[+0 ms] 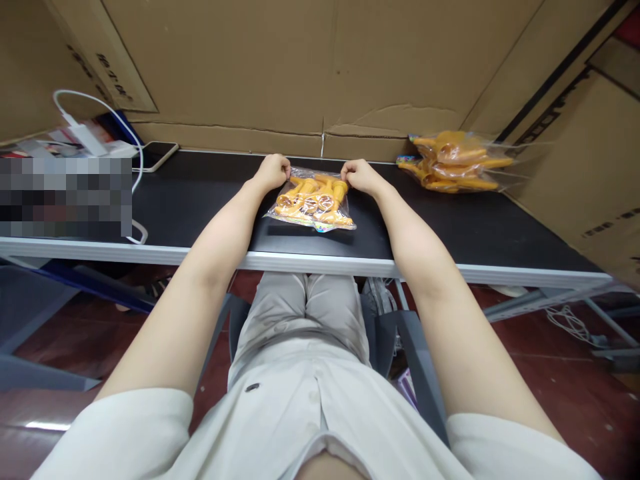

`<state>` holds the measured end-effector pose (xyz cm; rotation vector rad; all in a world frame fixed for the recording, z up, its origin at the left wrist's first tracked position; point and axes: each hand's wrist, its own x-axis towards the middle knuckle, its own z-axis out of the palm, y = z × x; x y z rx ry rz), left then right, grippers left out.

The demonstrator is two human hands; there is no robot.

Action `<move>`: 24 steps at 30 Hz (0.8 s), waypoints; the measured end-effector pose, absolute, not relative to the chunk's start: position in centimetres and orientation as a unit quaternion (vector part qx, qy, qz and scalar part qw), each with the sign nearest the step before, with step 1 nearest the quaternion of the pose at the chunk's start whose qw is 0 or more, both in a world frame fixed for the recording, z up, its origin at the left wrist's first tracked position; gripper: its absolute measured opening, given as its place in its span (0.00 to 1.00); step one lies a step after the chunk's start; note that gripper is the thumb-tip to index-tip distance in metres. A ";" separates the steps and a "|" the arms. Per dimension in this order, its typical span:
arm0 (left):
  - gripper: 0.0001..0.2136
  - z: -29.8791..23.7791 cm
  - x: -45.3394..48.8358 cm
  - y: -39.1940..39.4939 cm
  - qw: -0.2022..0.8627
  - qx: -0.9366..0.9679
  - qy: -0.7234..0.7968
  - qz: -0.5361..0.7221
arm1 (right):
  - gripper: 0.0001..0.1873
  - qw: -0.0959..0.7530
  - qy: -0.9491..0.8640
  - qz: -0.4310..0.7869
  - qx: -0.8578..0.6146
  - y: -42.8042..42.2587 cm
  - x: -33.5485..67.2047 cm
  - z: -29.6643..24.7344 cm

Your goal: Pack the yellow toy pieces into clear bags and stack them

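Note:
A clear plastic bag (313,201) of orange-yellow plastic pieces lies on the black table in front of me, its colourful printed edge towards me. My left hand (273,171) pinches the bag's far left corner, fingers closed. At the far right corner, my right hand (361,176) has its fingers pressed together on the bag's edge. What exactly the yellow pieces are is hard to tell; they look like tubes with round cup-like ends.
Similar filled bags (453,163) are stacked at the back right of the table (210,200). A phone (159,155) and a white charger with cable (90,137) lie at the left. Cardboard walls (240,73) enclose the back and right side.

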<state>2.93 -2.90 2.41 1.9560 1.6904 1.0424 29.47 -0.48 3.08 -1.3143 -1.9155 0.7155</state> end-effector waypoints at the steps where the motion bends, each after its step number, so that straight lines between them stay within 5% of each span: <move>1: 0.12 2.4 3.0 -2.8 0.174 0.694 0.594 0.367 | 0.21 0.348 -0.737 0.277 -0.508 -0.5 29.4 3.1; 12: 0.15 1.9 3.0 -2.6 0.195 0.682 0.555 0.435 | 0.20 0.381 -0.700 0.298 -0.525 -0.8 29.1 2.9; 24: 0.11 4.1 4.8 -5.2 0.174 0.709 0.513 0.451 | 0.15 0.320 -0.617 0.505 -0.511 -2.7 30.9 5.5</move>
